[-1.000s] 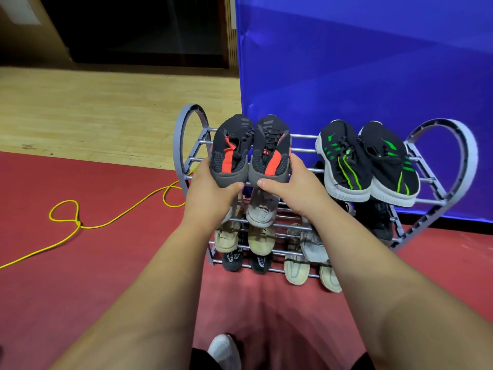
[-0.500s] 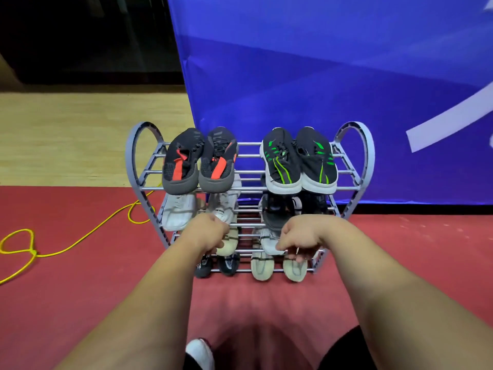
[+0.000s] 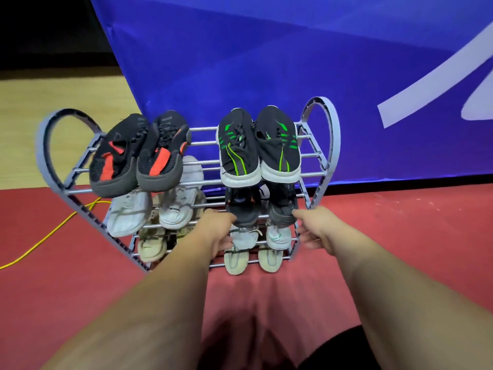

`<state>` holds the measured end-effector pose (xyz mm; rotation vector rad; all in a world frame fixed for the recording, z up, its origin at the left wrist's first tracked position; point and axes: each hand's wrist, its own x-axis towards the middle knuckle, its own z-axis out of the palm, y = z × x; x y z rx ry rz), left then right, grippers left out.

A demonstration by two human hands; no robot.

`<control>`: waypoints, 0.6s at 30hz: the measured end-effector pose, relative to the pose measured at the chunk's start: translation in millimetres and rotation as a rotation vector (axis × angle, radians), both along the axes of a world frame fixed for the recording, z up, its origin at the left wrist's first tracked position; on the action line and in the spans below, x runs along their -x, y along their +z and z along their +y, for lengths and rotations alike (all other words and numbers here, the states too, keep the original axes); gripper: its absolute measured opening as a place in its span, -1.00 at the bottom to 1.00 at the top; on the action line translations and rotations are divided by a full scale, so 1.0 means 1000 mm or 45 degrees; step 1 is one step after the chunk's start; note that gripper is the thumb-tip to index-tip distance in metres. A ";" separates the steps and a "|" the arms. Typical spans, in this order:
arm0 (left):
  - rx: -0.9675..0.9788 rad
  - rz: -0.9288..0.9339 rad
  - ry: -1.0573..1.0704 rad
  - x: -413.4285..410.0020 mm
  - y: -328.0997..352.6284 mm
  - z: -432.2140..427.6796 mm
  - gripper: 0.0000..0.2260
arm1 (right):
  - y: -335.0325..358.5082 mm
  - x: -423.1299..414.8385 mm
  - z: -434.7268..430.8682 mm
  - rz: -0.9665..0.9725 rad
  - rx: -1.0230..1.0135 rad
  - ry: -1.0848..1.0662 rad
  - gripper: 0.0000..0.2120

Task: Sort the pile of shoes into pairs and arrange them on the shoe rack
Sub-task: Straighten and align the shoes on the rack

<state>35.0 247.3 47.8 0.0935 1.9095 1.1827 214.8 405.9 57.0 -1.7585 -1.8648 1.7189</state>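
Observation:
A grey metal shoe rack [image 3: 50, 145] with heart-shaped ends stands on the red floor. Its top tier holds a black-and-red pair [image 3: 138, 158] on the left and a black-and-green pair [image 3: 258, 148] on the right. Below sit a white pair [image 3: 149, 209] and a black pair [image 3: 245, 209]. Lower down are a grey pair [image 3: 245, 237], beige shoes [image 3: 152, 244] and a pale pair [image 3: 237, 260]. My left hand [image 3: 216, 231] and my right hand [image 3: 314, 228] flank the black and grey pairs, thumbs at the black toes, fingers apart, holding nothing.
A blue banner [image 3: 266, 62] hangs right behind the rack. A yellow cable [image 3: 53, 231] trails over the red floor [image 3: 400, 236] to the left. Wooden flooring [image 3: 53, 94] lies beyond. My legs show dark at the bottom edge.
My hands left the black-and-red pair on the top tier, dropped to the lower tiers, then shifted right to either side of the black pair. The view swung right.

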 end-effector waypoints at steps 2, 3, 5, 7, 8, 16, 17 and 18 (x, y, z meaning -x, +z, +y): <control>-0.018 -0.114 0.040 0.001 -0.010 0.010 -0.70 | -0.007 0.008 0.001 0.045 0.072 -0.021 -0.73; -0.024 -0.153 0.068 0.002 -0.014 0.014 -0.71 | -0.010 0.011 0.002 0.065 0.112 -0.033 -0.69; -0.040 -0.210 0.117 0.002 -0.021 0.021 -0.75 | -0.016 0.019 0.001 0.083 0.179 -0.047 -0.61; -0.078 -0.251 0.157 0.003 -0.025 0.026 -0.80 | -0.023 0.025 0.000 0.124 0.214 -0.085 -0.59; -0.088 -0.259 0.169 0.004 -0.027 0.028 -0.83 | -0.025 0.028 0.000 0.168 0.222 -0.122 -0.60; -0.143 -0.278 0.193 0.006 -0.032 0.030 -0.91 | -0.035 0.036 0.012 0.409 0.234 -0.332 -0.80; -0.151 -0.280 0.201 0.006 -0.031 0.030 -0.89 | -0.035 0.036 0.013 0.401 0.226 -0.321 -0.79; -0.164 -0.283 0.220 0.008 -0.030 0.030 -0.88 | -0.035 0.035 0.013 0.390 0.225 -0.301 -0.77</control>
